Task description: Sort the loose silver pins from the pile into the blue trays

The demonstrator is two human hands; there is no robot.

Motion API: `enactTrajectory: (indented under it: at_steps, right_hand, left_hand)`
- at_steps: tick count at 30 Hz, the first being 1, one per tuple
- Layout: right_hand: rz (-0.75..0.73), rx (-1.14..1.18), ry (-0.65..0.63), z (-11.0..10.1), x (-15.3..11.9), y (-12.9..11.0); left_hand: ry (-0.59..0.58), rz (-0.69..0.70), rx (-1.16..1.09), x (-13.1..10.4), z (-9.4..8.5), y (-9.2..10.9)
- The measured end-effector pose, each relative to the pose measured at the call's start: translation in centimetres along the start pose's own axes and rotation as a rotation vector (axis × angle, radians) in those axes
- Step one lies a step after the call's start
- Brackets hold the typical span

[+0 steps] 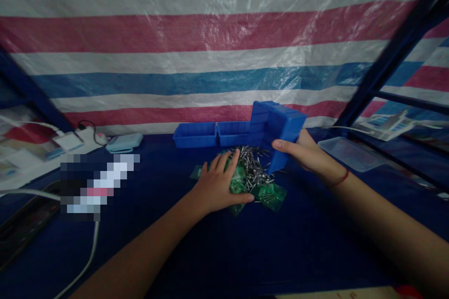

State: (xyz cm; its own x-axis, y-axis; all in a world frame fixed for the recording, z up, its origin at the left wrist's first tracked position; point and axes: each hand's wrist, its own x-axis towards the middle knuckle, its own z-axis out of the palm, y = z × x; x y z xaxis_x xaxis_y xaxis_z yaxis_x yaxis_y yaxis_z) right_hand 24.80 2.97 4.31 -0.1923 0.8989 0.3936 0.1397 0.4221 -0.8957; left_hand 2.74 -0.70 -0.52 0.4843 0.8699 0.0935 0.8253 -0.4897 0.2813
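Observation:
My right hand (304, 153) grips a blue plastic bin (280, 126) by its edge, thumb on the near side. The bin is tipped steeply on its side, its lower edge at a heap of thin silvery metal pins (250, 168), possibly rivets. My left hand (220, 184) lies with fingers spread over green plastic bags (238, 177) at the left of the heap. Its palm hides part of the bags. To the right of my left thumb is another small green bag (271, 196) with pins showing in or on it.
Behind the heap stand two blue bins, one at the left (194, 135) and one at the right (233, 133), partly covered. A clear plastic lid or tray (352, 153) lies at the right. Leftward are a pale blue case (124, 142), a blurred-out device and white cables (93, 247).

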Motion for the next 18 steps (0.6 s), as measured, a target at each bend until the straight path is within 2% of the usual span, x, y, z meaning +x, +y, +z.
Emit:
enactTrajectory:
  at_steps: [12,18]
  right_hand:
    - [-0.116,-0.013,-0.11,2.8,0.7,-1.5]
    - [-0.268,-0.121,-0.219,3.4,0.9,-2.1]
  left_hand:
    - [0.181,0.096,-0.055,0.2,0.1,-0.4]
    - [0.23,0.091,-0.063,0.3,-0.2,-0.3]
